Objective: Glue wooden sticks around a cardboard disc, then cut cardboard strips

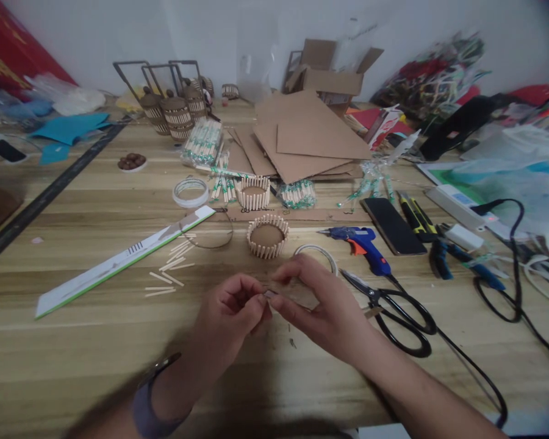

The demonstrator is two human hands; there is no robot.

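My left hand is closed, thumb and fingertips pinched together over the middle of the wooden table. At its fingertips is a small greyish piece, too tiny to name. My right hand meets it there, thumb against the piece and index finger curled above; its other fingertips are hidden. Just beyond the hands stands a round cup of upright wooden sticks with a brown cardboard base. A similar stick ring is behind it. A roll of tape lies partly behind my right hand.
To the right lie a blue glue gun, black-handled scissors, a phone and yellow cutters. Loose sticks and a white strip are left. Cardboard sheets and small lidded baskets stand behind.
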